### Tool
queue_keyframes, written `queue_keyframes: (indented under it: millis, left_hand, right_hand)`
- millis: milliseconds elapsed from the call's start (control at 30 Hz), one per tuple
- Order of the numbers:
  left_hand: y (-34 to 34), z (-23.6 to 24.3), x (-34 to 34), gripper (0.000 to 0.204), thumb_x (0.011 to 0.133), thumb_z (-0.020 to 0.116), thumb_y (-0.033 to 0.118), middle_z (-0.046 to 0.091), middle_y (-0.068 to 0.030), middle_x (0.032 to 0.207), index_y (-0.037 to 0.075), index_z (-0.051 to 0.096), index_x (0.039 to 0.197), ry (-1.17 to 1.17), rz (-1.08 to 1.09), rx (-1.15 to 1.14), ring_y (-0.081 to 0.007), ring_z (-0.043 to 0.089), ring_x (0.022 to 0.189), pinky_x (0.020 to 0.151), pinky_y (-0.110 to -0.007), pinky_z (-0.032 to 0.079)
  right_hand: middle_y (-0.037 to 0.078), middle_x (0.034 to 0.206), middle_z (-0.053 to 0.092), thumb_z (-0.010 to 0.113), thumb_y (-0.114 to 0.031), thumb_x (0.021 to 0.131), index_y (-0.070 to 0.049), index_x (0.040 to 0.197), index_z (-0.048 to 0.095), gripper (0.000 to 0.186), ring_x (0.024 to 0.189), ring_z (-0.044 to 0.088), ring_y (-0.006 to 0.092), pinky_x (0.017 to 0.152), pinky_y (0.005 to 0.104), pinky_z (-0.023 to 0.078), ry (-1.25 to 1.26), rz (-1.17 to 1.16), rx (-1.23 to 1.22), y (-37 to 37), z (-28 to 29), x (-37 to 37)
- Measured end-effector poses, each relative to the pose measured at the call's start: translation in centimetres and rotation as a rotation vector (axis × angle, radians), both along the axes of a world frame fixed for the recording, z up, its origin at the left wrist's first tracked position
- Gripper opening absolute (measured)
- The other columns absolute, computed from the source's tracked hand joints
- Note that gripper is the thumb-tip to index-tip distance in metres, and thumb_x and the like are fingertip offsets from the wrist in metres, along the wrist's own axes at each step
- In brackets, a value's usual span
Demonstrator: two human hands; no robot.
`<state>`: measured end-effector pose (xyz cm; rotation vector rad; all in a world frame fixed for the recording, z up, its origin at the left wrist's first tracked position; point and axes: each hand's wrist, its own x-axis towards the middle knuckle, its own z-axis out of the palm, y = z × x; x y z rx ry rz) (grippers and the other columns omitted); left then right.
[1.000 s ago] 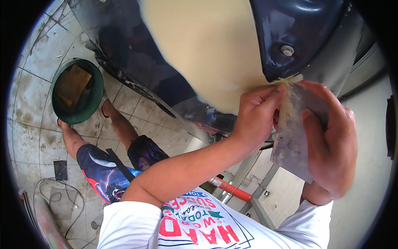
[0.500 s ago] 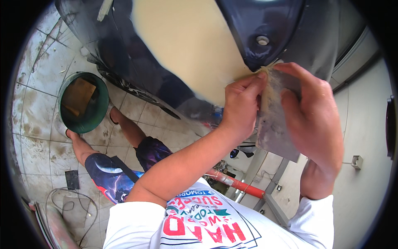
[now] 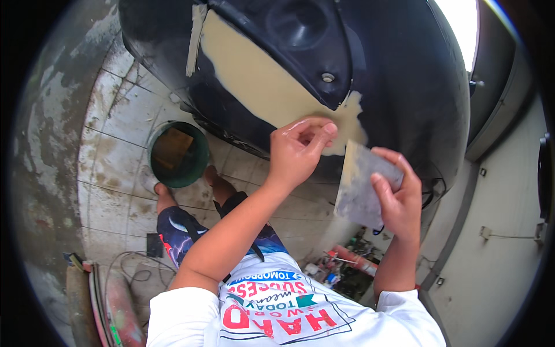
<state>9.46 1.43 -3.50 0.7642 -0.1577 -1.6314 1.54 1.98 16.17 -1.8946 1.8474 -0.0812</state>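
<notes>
A dark blue car body panel [image 3: 399,87] carries a broad patch of beige body filler [image 3: 254,69], running down to a narrow corner beside a recessed area. My left hand [image 3: 298,150] is just in front of the filler's lower end, fingers curled and thumb pressed in; whether anything small is between them is hidden. My right hand [image 3: 402,199] grips a flat grey putty spreader [image 3: 364,188], thumb on its face and fingers behind it. Beige filler smears its left edge. The spreader is apart from the panel and from my left hand.
A green bucket [image 3: 199,156] with a brown flat piece in it stands on the tiled floor by my feet. A strip of masking tape [image 3: 196,40] hangs from the panel. Cylinders [image 3: 121,306] and a cable lie lower left; clutter [image 3: 341,269] and a red pole are lower right.
My hands have parted and moved back from the panel's corner. The spreader has come away with my right hand. The view has shifted, showing more of the car and filler.
</notes>
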Motion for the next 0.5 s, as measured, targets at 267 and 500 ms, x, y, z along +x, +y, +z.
queue_keyframes:
  millis: [267,500]
  left_hand:
    - [-2.7,0.6,-0.5,0.016,0.089,0.079,0.008,0.071,-0.0089,0.096,0.003,0.076,0.104,-0.775,0.425,-0.224,-0.0143,0.067,0.068,0.058,-0.027,0.053]
    - [-3.0,1.9,0.3,0.009,0.088,0.078,0.008,0.068,-0.007,0.089,0.006,0.073,0.094,-1.039,0.374,-0.192,-0.0181,0.063,0.06,0.056,-0.031,0.049]
  right_hand:
    - [0.015,0.072,0.068,0.065,-0.01,0.095,-0.005,0.127,0.065,0.032,0.062,0.068,0.0206,0.065,0.0325,0.054,-0.19,-0.074,0.383,9.1,-5.7,-5.1]
    - [0.018,0.083,0.073,0.065,-0.014,0.097,-0.005,0.127,0.064,0.031,0.066,0.07,0.0258,0.07,0.0349,0.057,-0.331,-0.009,0.35,13.7,-8.3,-8.3]
